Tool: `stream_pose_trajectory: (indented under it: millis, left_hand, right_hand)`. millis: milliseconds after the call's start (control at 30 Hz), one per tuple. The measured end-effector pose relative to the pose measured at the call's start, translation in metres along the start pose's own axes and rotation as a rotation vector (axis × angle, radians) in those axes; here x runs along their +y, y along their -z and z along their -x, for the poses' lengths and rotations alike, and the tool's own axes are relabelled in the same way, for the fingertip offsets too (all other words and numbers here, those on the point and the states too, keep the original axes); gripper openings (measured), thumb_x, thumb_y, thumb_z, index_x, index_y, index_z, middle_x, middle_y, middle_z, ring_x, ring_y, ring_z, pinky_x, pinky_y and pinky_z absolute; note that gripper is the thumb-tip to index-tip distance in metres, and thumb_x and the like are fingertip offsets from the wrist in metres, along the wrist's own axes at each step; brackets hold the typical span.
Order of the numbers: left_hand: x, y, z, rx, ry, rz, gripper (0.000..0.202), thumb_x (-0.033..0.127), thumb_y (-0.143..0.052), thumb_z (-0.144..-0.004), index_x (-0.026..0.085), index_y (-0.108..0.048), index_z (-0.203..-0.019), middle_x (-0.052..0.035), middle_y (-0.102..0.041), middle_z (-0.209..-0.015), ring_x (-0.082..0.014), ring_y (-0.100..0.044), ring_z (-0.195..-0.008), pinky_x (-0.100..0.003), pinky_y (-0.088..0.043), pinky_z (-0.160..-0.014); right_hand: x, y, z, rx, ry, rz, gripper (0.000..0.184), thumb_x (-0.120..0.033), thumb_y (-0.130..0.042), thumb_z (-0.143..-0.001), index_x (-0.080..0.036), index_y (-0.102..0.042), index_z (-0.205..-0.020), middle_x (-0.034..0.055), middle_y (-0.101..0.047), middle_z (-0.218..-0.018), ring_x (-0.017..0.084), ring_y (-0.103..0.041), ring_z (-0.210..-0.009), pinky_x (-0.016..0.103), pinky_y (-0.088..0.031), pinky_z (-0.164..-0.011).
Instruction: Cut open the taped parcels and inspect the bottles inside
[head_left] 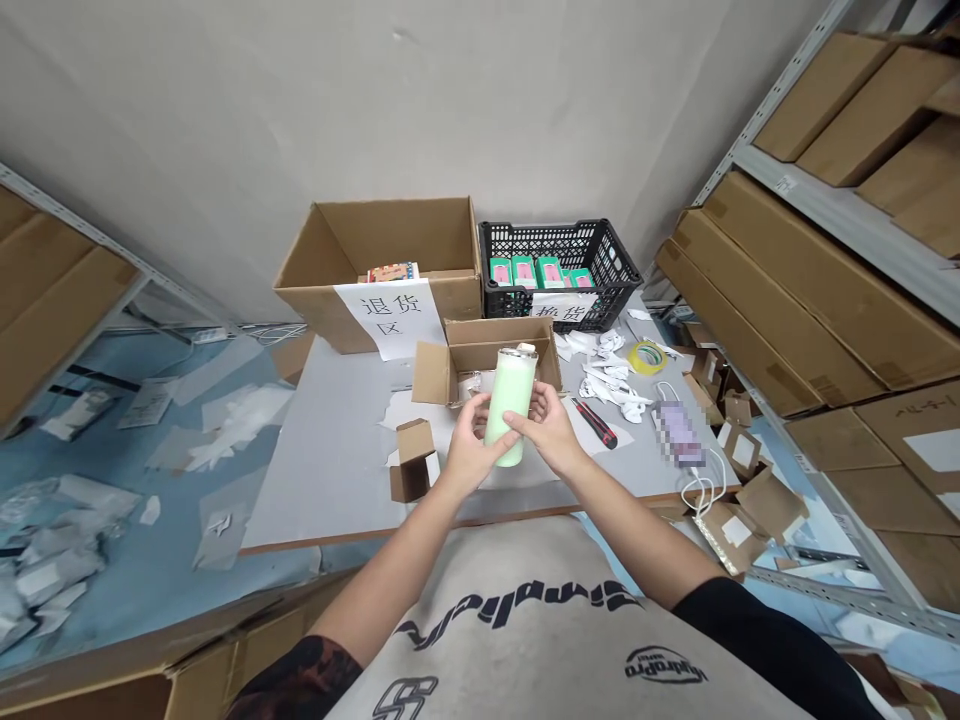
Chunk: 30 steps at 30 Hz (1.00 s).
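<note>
A light green tumbler with a pale lid is held upright between both my hands, above the front half of the table. My left hand grips its left side, thumb across the front. From the right, my right hand wraps round it, its thumb also on the front. Just behind the tumbler lies an open cardboard box, its left flap folded out; some clear wrapping shows inside. A small open carton stands left of my left hand. Right of my right hand lies a red and black box cutter.
Behind stand a large cardboard box with a paper sign and a black crate holding green and pink boxes. Crumpled white paper, yellow tape and a phone on a cable lie right. Loaded shelves flank the table.
</note>
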<state>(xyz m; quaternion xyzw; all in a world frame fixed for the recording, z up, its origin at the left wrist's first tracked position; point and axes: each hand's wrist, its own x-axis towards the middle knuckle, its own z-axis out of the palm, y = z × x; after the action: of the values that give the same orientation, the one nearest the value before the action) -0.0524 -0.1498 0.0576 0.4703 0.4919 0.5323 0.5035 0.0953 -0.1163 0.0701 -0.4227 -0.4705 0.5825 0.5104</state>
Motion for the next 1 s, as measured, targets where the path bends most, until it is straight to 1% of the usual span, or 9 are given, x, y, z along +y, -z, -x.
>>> stream_pose_trajectory:
  millis: [133,200,367,467,600,700,833,933,1000]
  left_hand:
    - [0.003,0.005,0.001,-0.166,0.074,0.114,0.055,0.045,-0.068,-0.081,0.022,-0.048,-0.127,-0.01,-0.059,-0.125,-0.0242,-0.058,-0.113,-0.039,-0.048,-0.094]
    - [0.003,0.004,0.002,-0.217,0.089,0.158,0.051,0.043,-0.07,-0.08,0.02,-0.049,-0.122,-0.0097,-0.062,-0.12,-0.0231,-0.06,-0.108,-0.038,-0.049,-0.093]
    - [-0.003,-0.002,0.01,-0.065,0.005,-0.056,0.05,0.04,-0.08,-0.069,0.02,-0.053,-0.105,-0.0075,-0.064,-0.108,-0.0208,-0.063,-0.096,-0.033,-0.052,-0.081]
    - [-0.004,-0.001,0.014,-0.093,-0.014,-0.013,0.057,0.043,-0.078,-0.071,0.022,-0.05,-0.117,-0.0086,-0.061,-0.12,-0.0234,-0.059,-0.108,-0.038,-0.049,-0.092]
    - [-0.002,0.003,0.014,-0.277,0.176,0.206,0.064,0.05,-0.068,-0.079,0.023,-0.042,-0.131,-0.0101,-0.063,-0.121,-0.0266,-0.06,-0.112,-0.041,-0.048,-0.091]
    - [0.0,0.007,0.013,-0.193,0.132,0.068,0.063,0.051,-0.074,-0.074,0.022,-0.047,-0.123,-0.0079,-0.064,-0.113,-0.0244,-0.062,-0.101,-0.037,-0.049,-0.085]
    - [0.001,0.012,0.013,-0.119,0.055,-0.209,0.061,0.054,-0.079,-0.065,0.022,-0.054,-0.111,-0.0047,-0.064,-0.104,-0.0227,-0.06,-0.094,-0.036,-0.047,-0.083]
    - [0.002,0.014,0.014,-0.258,0.162,0.027,0.054,0.064,-0.053,-0.084,0.023,-0.055,-0.118,-0.0074,-0.063,-0.114,-0.0246,-0.06,-0.103,-0.039,-0.047,-0.087]
    - [0.002,0.014,0.016,-0.392,0.256,0.184,0.053,0.062,-0.052,-0.086,0.023,-0.055,-0.123,-0.0089,-0.062,-0.12,-0.0261,-0.059,-0.108,-0.039,-0.048,-0.087]
  right_hand:
    - [-0.001,0.006,0.001,-0.084,-0.045,-0.105,0.051,-0.038,-0.082,-0.064,-0.026,-0.06,-0.109,0.004,-0.067,-0.11,0.022,-0.061,-0.105,0.04,-0.047,-0.095]
    - [-0.002,0.007,0.002,-0.109,-0.046,-0.039,0.048,-0.042,-0.076,-0.07,-0.026,-0.063,-0.113,0.0053,-0.064,-0.118,0.024,-0.058,-0.111,0.041,-0.045,-0.099]
    - [-0.007,0.005,0.007,-0.038,0.056,0.296,0.067,-0.042,-0.084,-0.062,-0.027,-0.061,-0.123,0.0054,-0.061,-0.115,0.026,-0.056,-0.11,0.043,-0.041,-0.103]
    - [-0.007,0.004,0.008,-0.068,-0.008,0.135,0.058,-0.045,-0.08,-0.068,-0.027,-0.058,-0.118,0.0035,-0.066,-0.105,0.024,-0.062,-0.098,0.041,-0.048,-0.091]
    - [-0.005,0.004,0.008,-0.067,-0.078,-0.015,0.035,-0.053,-0.067,-0.08,-0.025,-0.063,-0.1,0.0025,-0.069,-0.1,0.023,-0.064,-0.096,0.04,-0.049,-0.088]
    - [-0.005,0.004,0.006,-0.073,-0.045,0.031,0.037,-0.051,-0.07,-0.077,-0.025,-0.065,-0.103,0.0031,-0.068,-0.111,0.023,-0.06,-0.108,0.039,-0.045,-0.098]
    - [-0.005,0.004,0.003,-0.066,-0.042,-0.027,0.051,-0.038,-0.083,-0.065,-0.027,-0.056,-0.107,0.0021,-0.068,-0.109,0.022,-0.062,-0.102,0.038,-0.05,-0.091]
    - [-0.008,0.008,0.004,-0.039,-0.074,-0.128,0.047,-0.037,-0.079,-0.068,-0.027,-0.054,-0.106,0.0012,-0.069,-0.102,0.023,-0.064,-0.096,0.039,-0.051,-0.087]
    - [-0.012,0.011,0.005,-0.073,-0.115,-0.184,0.044,-0.039,-0.073,-0.072,-0.028,-0.055,-0.111,0.0014,-0.069,-0.101,0.024,-0.064,-0.095,0.042,-0.051,-0.087]
